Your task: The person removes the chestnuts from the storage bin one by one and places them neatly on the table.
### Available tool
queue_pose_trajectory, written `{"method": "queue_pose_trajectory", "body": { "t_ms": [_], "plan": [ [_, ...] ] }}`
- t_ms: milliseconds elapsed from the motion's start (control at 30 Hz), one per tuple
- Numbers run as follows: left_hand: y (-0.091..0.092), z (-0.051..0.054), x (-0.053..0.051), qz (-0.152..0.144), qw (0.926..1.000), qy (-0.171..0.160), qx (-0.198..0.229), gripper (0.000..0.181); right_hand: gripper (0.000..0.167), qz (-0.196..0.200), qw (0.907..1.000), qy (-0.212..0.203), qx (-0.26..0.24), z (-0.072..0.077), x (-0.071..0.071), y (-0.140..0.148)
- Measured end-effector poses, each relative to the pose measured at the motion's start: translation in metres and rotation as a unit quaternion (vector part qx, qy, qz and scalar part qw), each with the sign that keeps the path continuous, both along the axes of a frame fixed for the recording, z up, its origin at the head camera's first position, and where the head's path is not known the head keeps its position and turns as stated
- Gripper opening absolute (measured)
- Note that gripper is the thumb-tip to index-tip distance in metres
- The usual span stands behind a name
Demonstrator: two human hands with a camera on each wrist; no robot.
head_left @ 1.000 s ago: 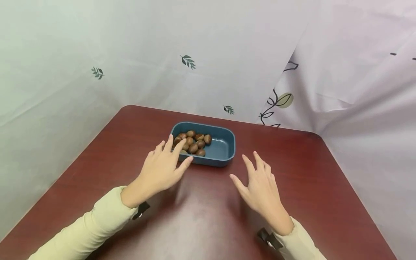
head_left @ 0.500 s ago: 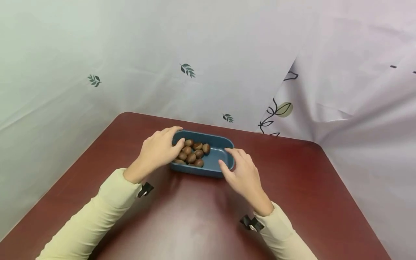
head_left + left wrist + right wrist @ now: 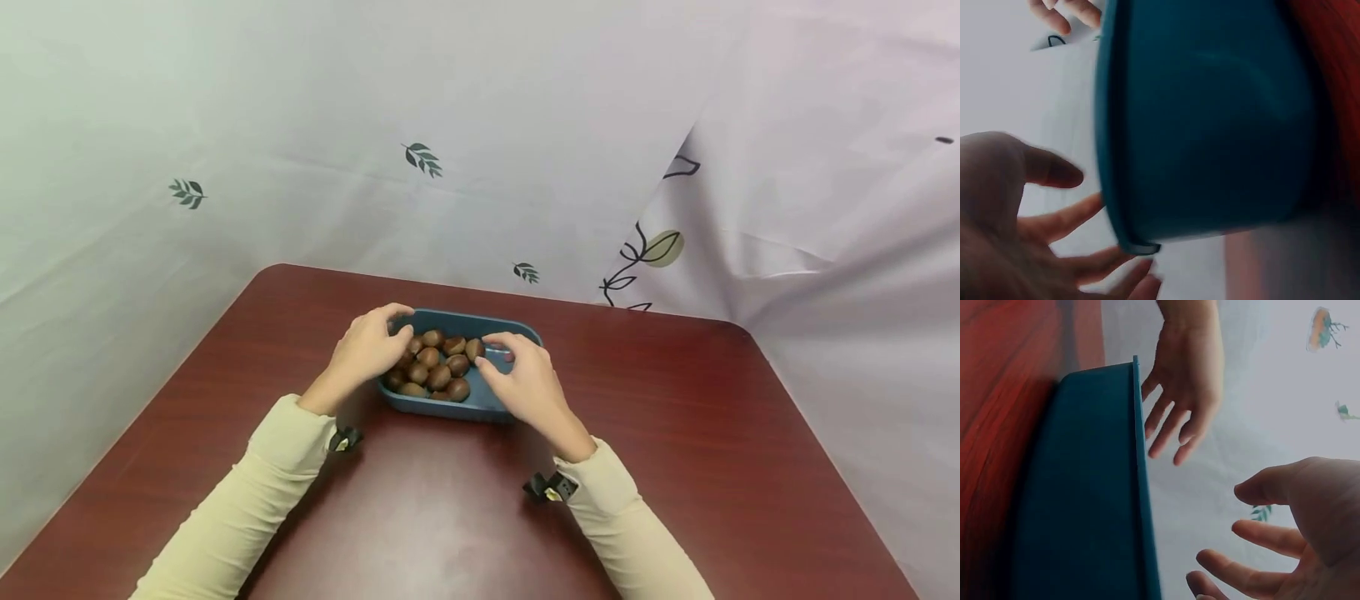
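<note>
A blue rectangular container stands toward the back of the table. Glossy brown chestnuts, several of them, fill its left and middle parts. At the container's left end is my left hand, thumb over the rim and fingers bent loosely; in the left wrist view some fingers pass behind the rim, so contact is unclear. My right hand hovers over the right part, thumb and forefinger apart near the rightmost chestnut. The right wrist view shows its spread fingers beside the container wall, holding nothing.
The dark red tabletop has rounded back corners. Pale curtains with leaf prints hang behind and beside it. Small black devices sit under both wrists, one at the left cuff and one at the right cuff.
Both hands have moved to the container from in front of it, the right one going left over its right part. The container appears slightly lower and further left in the head view.
</note>
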State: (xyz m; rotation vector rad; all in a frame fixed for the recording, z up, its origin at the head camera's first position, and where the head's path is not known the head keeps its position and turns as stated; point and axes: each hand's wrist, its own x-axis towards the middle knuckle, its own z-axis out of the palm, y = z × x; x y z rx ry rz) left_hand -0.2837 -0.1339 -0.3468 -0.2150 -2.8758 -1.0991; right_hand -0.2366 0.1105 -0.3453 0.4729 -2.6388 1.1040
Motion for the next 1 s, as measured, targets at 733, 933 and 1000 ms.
{"method": "queue_pose_trajectory", "body": {
  "t_ms": [733,933,1000],
  "plan": [
    [-0.008,-0.045,-0.024,0.014,0.9945,-0.011,0.104,0.031,0.032,0.060,0.9898,-0.128,0.015,-0.023,-0.027,-0.022],
    [-0.009,-0.046,-0.024,0.030,0.9950,-0.009,0.095,0.031,0.031,0.067,0.9816,-0.170,0.055,-0.029,-0.033,-0.023],
    [-0.010,-0.048,-0.024,0.031,0.9952,-0.011,0.093,0.032,0.029,0.071,0.9771,-0.190,0.065,-0.031,-0.035,-0.024]
  ]
}}
